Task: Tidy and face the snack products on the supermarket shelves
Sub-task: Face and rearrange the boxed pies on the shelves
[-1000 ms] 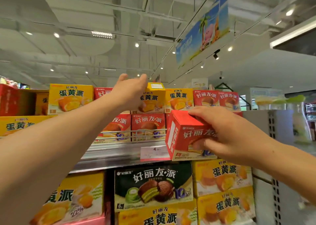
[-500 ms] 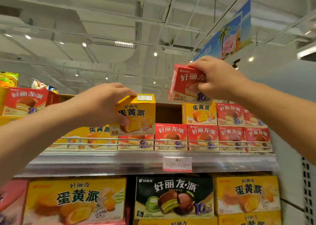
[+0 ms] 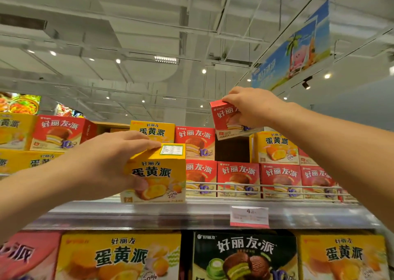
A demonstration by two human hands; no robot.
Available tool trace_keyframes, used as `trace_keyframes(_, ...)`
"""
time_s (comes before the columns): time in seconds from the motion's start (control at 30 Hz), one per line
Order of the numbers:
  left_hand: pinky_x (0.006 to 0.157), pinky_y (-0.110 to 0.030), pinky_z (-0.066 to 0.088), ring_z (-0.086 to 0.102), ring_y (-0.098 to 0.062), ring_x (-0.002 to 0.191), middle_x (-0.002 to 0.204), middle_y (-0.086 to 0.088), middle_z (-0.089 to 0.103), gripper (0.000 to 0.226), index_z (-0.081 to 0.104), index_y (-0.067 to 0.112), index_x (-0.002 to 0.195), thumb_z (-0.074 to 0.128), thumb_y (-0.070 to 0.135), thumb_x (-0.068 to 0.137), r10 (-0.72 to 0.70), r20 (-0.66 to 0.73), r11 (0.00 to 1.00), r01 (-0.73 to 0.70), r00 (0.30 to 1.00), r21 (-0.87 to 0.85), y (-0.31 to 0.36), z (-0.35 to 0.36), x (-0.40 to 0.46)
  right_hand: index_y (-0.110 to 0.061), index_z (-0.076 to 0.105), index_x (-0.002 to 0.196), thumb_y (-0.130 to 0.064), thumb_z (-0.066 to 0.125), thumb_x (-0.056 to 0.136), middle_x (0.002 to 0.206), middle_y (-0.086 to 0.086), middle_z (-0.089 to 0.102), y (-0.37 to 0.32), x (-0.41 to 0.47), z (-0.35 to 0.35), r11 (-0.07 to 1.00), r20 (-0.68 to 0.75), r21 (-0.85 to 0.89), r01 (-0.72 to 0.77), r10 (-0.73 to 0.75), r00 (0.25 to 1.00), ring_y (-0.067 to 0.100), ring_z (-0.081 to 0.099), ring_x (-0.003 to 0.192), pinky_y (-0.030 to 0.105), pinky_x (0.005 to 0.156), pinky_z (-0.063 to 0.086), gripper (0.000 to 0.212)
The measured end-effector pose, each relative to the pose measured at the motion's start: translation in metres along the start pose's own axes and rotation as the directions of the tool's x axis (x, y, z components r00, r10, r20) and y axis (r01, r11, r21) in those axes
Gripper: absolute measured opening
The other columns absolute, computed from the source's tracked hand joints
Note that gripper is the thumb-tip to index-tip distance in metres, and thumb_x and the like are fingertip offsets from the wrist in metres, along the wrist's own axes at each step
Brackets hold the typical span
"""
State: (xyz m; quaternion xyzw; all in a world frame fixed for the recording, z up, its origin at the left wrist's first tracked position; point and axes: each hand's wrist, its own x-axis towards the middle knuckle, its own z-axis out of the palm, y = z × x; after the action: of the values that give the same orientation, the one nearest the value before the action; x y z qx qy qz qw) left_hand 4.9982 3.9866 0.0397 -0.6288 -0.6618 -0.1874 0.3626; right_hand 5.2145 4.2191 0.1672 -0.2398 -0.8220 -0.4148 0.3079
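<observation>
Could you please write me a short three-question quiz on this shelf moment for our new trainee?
1. True or false: the left hand grips a yellow box.
2. The red box in the right hand hangs above: A) a dark gap in the upper row, B) the green-black box, C) the price tag.
3. Fill in: a wire ____ runs along the front of the lower red boxes.

Key: 1 true; 2 A; 3 rail.

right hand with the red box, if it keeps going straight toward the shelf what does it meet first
Probably the dark gap in the upper row, below the red box the right hand holds. The yellow box beside the gap sits close, and depth is unclear.
</observation>
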Motion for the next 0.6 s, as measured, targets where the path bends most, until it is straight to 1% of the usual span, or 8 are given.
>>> trace_keyframes(0.1, 0.095, -0.024, 0.045, 0.043, -0.002, 0.121, 0.139, 0.029, 0.038, 0.087, 0.034, 0.048, 0.144, 0.08, 0.05, 0.069, 0.013, 0.009, 1.0, -0.012, 1.0, -0.006, 0.0, 0.004, 0.002, -0.028, 0.045, 0.138, -0.047, 0.069, 0.083, 0.129, -0.003, 0.052, 0.001, 0.001, 0.003, 0.999, 0.036, 0.042, -0.026, 0.024, 0.999, 0.022, 0.056, 0.111, 0.036, 0.077, 0.05, 0.063)
trace_keyframes(0.2, 0.092, -0.017, 0.04, 0.039, 0.002, 0.117, 0.137, 0.032, 0.035, 0.087, 0.034, 0.047, 0.144, 0.08, 0.048, 0.07, 0.032, 0.017, 0.999, -0.032, 0.999, -0.018, 0.002, 0.008, 0.005, -0.027, 0.048, 0.135, -0.046, 0.068, 0.084, 0.125, -0.004, 0.055, 0.003, -0.003, 0.007, 0.991, 0.093, 0.114, -0.073, 0.063, 0.994, 0.021, 0.056, 0.111, 0.036, 0.079, 0.049, 0.058)
trace_keyframes(0.27, 0.091, -0.016, 0.04, 0.039, 0.003, 0.117, 0.137, 0.034, 0.034, 0.087, 0.033, 0.047, 0.144, 0.079, 0.048, 0.071, 0.044, 0.027, 0.999, -0.043, 0.999, -0.022, 0.004, 0.01, 0.007, -0.026, 0.051, 0.13, -0.044, 0.068, 0.085, 0.12, -0.004, 0.058, 0.004, -0.006, 0.012, 0.981, 0.144, 0.166, -0.1, 0.076, 0.987, 0.021, 0.056, 0.109, 0.035, 0.079, 0.048, 0.051)
trace_keyframes(0.37, 0.093, -0.017, 0.042, 0.04, 0.001, 0.122, 0.14, 0.033, 0.032, 0.087, 0.03, 0.049, 0.145, 0.078, 0.05, 0.072, 0.057, 0.038, 0.998, -0.056, 0.998, -0.011, 0.005, 0.014, 0.01, -0.026, 0.055, 0.123, -0.043, 0.067, 0.085, 0.113, -0.003, 0.061, 0.001, -0.008, 0.025, 0.97, 0.252, 0.199, -0.139, 0.086, 0.964, 0.021, 0.058, 0.103, 0.039, 0.084, 0.051, 0.043)
trace_keyframes(0.47, 0.098, -0.021, 0.044, 0.039, -0.001, 0.127, 0.143, 0.032, 0.031, 0.087, 0.027, 0.05, 0.145, 0.076, 0.05, 0.073, 0.063, 0.054, 0.998, -0.062, 0.997, -0.017, 0.006, 0.016, 0.011, -0.025, 0.055, 0.12, -0.04, 0.066, 0.087, 0.112, -0.003, 0.063, -0.005, -0.012, 0.044, 0.954, 0.369, 0.245, -0.173, 0.073, 0.927, 0.02, 0.059, 0.099, 0.037, 0.083, 0.05, 0.038)
trace_keyframes(0.53, 0.1, -0.023, 0.044, 0.039, -0.002, 0.127, 0.143, 0.032, 0.031, 0.087, 0.027, 0.05, 0.145, 0.076, 0.051, 0.073, 0.072, 0.06, 0.997, -0.071, 0.996, -0.019, 0.006, 0.017, 0.011, -0.024, 0.053, 0.12, -0.037, 0.065, 0.089, 0.113, -0.002, 0.063, -0.007, -0.014, 0.053, 0.937, 0.403, 0.291, -0.195, 0.065, 0.913, 0.019, 0.057, 0.097, 0.033, 0.077, 0.046, 0.036)
trace_keyframes(0.6, 0.099, -0.024, 0.045, 0.039, -0.002, 0.126, 0.142, 0.032, 0.031, 0.086, 0.027, 0.05, 0.145, 0.075, 0.05, 0.074, 0.079, 0.073, 0.997, -0.077, 0.994, -0.026, 0.005, 0.017, 0.013, -0.024, 0.049, 0.127, -0.034, 0.065, 0.09, 0.118, -0.003, 0.061, -0.006, -0.012, 0.054, 0.915, 0.43, 0.338, -0.219, 0.058, 0.901, 0.017, 0.055, 0.098, 0.032, 0.079, 0.044, 0.042)
